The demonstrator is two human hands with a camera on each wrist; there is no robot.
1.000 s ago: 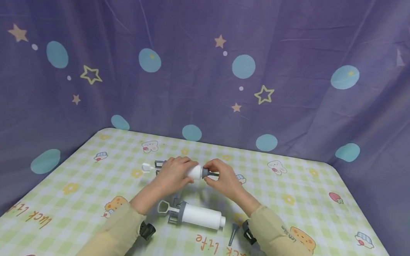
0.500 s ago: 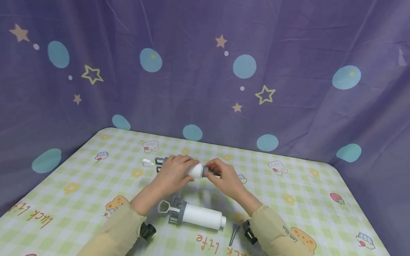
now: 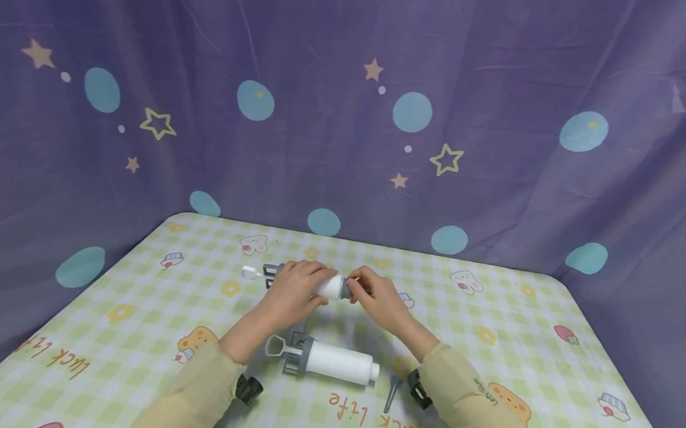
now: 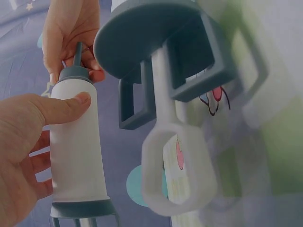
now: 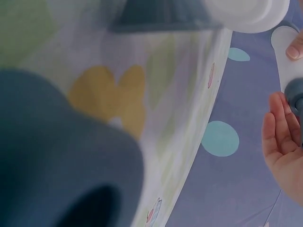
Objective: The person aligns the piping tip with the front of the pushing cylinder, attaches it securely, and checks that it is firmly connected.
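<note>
A white syringe-like tube (image 4: 78, 146) is held in both hands over the middle of the table, lying roughly level, its pale pull handle (image 3: 249, 272) toward the person's left and a grey nozzle (image 4: 74, 72) fitted at the right-hand end. The left hand (image 3: 294, 293) grips the barrel: its thumb lies across the white wall near the nozzle end, and its fingers curl round behind. The right hand (image 3: 382, 299) is at the nozzle, thumb and forefinger close together and pinching it; the left wrist view shows its narrow stem among those fingers.

Nearer the person, a second white syringe (image 3: 340, 362) lies on its side, its grey collar and looped handle pointing left. Just beyond its right end lies a loose grey nozzle (image 3: 392, 394), close to a black wrist device (image 3: 419, 389) at the right sleeve (image 3: 478, 405). Another black device shows beside the left sleeve (image 3: 185, 393).

Under everything is a green-and-white checked tablecloth (image 3: 430, 335) with cartoon prints and orange lettering. Behind hangs a purple curtain (image 3: 323, 38) patterned with stars and teal ovals.
</note>
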